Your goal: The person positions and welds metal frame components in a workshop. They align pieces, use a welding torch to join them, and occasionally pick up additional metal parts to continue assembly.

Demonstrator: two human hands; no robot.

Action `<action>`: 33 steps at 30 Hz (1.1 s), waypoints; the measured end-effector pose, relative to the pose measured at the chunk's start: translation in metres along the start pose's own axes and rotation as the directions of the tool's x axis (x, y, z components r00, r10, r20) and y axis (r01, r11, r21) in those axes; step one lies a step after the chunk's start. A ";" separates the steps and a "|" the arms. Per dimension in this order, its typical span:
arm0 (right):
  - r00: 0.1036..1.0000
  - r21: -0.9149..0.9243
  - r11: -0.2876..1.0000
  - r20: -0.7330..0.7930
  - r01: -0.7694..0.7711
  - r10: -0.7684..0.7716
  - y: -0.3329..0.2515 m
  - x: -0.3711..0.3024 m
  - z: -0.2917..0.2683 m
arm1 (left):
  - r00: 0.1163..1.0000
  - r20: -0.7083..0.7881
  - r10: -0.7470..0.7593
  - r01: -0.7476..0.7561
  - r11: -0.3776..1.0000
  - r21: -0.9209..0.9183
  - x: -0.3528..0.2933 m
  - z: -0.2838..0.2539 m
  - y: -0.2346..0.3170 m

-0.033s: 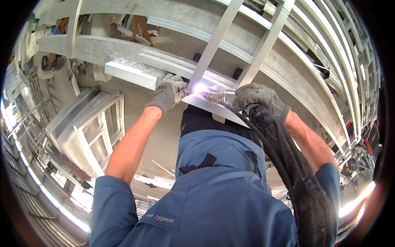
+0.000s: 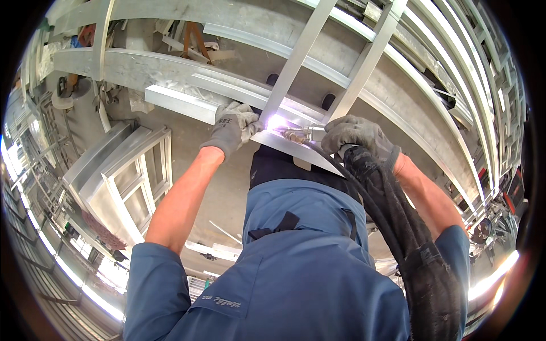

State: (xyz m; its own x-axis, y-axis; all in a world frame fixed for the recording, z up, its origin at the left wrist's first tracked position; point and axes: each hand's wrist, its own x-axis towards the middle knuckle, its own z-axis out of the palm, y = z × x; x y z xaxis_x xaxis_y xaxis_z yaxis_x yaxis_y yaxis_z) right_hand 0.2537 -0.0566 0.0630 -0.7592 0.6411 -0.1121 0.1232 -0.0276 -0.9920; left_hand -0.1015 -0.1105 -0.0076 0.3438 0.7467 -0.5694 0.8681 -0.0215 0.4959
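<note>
My right hand [image 2: 358, 136], in a grey work glove, is closed round a welding torch [image 2: 314, 133]. The torch's tip points left at a bright white-violet arc [image 2: 277, 121], whose glare hides the spot it touches. That glow sits where an upright metal bar [image 2: 298, 57] meets a long silver metal profile [image 2: 296, 150] lying crosswise in front of me. Just left of the arc, my left hand [image 2: 233, 125], also gloved, has its fingers pinched together by the profile; what they hold is too small to make out. From my right hand a black sleeved cable [image 2: 392, 199] runs down over my right arm.
Long metal beams [image 2: 142, 62] cross the far side, and a second slanted bar [image 2: 367, 62] stands right of the first. Several bright profiles [image 2: 455, 68] lie at the right. A metal frame [image 2: 136, 182] stands on the floor at left. Scrap pieces [image 2: 196, 48] lie beyond.
</note>
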 end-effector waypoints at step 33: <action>0.883 0.137 0.982 -0.466 0.132 -0.054 -0.038 -0.099 0.025 | 0.980 0.198 -0.028 -0.003 0.989 0.151 0.007 -0.031 0.012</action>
State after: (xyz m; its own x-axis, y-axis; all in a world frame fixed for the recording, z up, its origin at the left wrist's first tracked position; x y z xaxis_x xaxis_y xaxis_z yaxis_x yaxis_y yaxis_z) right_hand 0.3082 -0.1385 0.1102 -0.3795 0.9250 -0.0184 -0.0667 -0.0472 -0.9967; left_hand -0.0993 -0.0848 0.0147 0.3837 0.6008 -0.7013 0.9113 -0.1237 0.3927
